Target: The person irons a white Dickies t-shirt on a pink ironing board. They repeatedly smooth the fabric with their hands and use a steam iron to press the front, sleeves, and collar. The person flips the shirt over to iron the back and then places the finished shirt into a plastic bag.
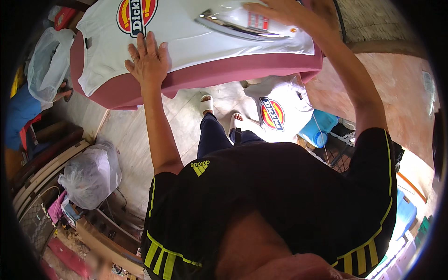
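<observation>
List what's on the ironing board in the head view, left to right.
Round printed logo on the white T-shirt → left hand flat on the shirt near the board's pink edge → iron → right hand on top of the iron.

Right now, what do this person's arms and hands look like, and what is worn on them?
Both forearms are bare, with no gloves on the left hand or right hand. Short black sleeves end above the elbows, trimmed with thin yellow-green piping. The black shirt has yellow-green stripes.
</observation>
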